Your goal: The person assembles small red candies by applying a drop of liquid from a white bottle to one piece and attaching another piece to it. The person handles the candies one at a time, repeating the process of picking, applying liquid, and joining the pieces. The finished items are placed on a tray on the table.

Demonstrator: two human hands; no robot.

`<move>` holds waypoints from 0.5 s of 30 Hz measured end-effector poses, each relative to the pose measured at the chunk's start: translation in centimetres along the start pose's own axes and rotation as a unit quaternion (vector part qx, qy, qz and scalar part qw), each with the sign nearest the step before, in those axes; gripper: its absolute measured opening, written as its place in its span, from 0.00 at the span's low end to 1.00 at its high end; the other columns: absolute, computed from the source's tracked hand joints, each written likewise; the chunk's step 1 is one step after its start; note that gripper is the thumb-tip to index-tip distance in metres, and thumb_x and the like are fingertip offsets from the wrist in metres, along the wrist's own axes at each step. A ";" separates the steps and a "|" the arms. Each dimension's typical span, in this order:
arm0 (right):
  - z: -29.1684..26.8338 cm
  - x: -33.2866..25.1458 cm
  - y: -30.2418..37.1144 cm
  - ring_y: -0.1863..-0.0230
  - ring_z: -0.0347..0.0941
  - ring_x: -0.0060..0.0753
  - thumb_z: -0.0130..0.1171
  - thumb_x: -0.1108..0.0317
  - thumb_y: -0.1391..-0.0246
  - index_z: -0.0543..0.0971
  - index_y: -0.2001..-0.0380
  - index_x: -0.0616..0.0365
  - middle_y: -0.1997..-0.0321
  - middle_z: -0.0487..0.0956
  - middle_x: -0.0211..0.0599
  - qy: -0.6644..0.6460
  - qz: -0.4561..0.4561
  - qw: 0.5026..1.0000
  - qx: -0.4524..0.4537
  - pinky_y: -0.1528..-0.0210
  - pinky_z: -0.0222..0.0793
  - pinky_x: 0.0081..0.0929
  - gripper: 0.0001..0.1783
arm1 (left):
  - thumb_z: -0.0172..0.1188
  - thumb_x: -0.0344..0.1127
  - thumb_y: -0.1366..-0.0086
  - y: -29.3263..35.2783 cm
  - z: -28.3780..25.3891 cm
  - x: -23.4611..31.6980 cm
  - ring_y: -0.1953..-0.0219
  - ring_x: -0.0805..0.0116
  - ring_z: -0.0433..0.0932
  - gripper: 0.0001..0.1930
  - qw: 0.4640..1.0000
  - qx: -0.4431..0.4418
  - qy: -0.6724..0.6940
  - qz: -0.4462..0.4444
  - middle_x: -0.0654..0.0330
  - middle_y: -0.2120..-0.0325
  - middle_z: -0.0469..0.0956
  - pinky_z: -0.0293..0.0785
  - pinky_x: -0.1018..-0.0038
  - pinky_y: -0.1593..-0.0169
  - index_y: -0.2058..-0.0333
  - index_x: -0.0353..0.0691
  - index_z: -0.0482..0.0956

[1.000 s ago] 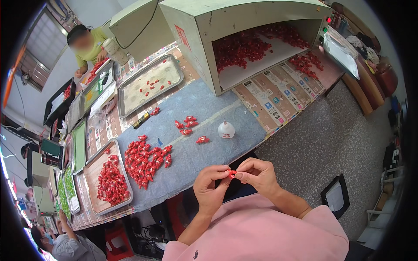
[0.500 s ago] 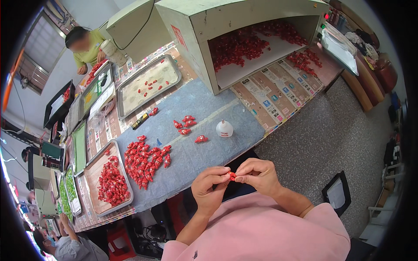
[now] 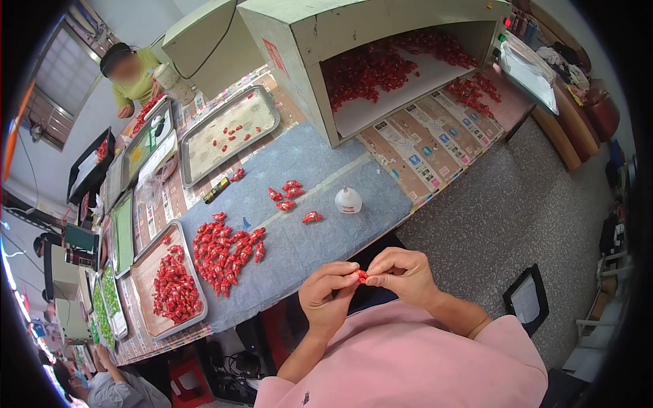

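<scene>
- At the left, a metal tray (image 3: 140, 272) stood on the worktop (image 3: 384, 132) with a heap of small red figures (image 3: 175, 289) inside it.
- Just right of the tray, a loose spread of red figures (image 3: 224, 251) lay on a blue cover (image 3: 299, 156); a dark tube with a yellow band (image 3: 217, 190) lay beyond them.
- Farther right, a small cluster of red figures (image 3: 286, 193) lay well apart from that spread, with a single one (image 3: 312, 217) nearer the person.
- The left hand (image 3: 324, 292) was clamped, thumb against forefinger, on one side of a red piece (image 3: 362, 277). A light grip there seemed best, steadying the piece without covering what the other fingers worked on.
- The red piece was between the two hands, held off the worktop, in front of its near edge. Its finer detail was mostly hidden by fingertips; turning it a little at a time would likely have given a better look.
- Beyond the hands, a white squeeze bottle (image 3: 349, 202) stood upright on the cover, clear of both elbows.
- The right hand (image 3: 408, 275) was clamped on the piece's other side, thumb and forefinger pinched. Small, even pressure, with the wrists low and steady, seemed the surer way.
</scene>
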State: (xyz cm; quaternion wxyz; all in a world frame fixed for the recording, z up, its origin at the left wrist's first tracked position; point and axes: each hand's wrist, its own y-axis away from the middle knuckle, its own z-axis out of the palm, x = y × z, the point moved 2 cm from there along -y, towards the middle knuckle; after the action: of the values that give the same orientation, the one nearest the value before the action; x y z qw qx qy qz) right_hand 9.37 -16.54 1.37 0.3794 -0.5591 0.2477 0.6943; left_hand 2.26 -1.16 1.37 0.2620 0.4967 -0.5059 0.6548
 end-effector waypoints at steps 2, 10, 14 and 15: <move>0.0 0.2 0.0 0.66 0.75 0.19 0.66 0.79 0.53 0.81 0.69 0.63 0.65 0.77 0.34 -0.003 0.001 1.000 0.003 0.65 0.72 0.15 0.06 | 0.67 0.14 0.54 0.0 0.0 0.0 0.60 0.64 0.80 0.11 1.000 0.001 0.001 -0.003 0.55 0.65 0.80 0.78 0.74 0.57 0.72 0.36 0.81; 0.4 -0.2 0.1 0.66 0.75 0.19 0.67 0.77 0.53 0.82 0.68 0.62 0.65 0.78 0.34 0.034 -0.018 0.999 -0.004 0.66 0.72 0.16 0.07 | 0.67 0.14 0.53 0.3 -0.2 0.0 0.60 0.63 0.80 0.11 1.000 0.009 -0.005 0.006 0.55 0.65 0.80 0.78 0.72 0.56 0.73 0.37 0.79; 1.1 -0.7 0.0 0.68 0.75 0.19 0.68 0.76 0.53 0.82 0.68 0.62 0.67 0.79 0.34 0.094 -0.060 0.994 0.010 0.68 0.71 0.17 0.07 | 0.67 0.14 0.52 0.2 -0.2 0.2 0.59 0.63 0.80 0.12 0.999 0.020 0.017 0.019 0.56 0.64 0.79 0.77 0.72 0.55 0.72 0.38 0.78; 1.2 -1.0 0.0 0.69 0.74 0.19 0.68 0.76 0.53 0.82 0.68 0.61 0.67 0.79 0.34 0.115 -0.077 0.990 0.007 0.69 0.70 0.17 0.07 | 0.66 0.14 0.52 0.2 -0.3 0.2 0.59 0.63 0.80 0.12 0.999 0.022 0.025 0.023 0.56 0.64 0.79 0.77 0.73 0.55 0.71 0.38 0.79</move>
State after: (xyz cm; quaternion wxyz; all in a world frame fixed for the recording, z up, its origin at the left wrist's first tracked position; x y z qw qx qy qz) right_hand 8.75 -15.82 2.65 0.4042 -0.6501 0.2506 0.5926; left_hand 1.87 -1.01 1.46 0.2484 0.4738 -0.4963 0.6837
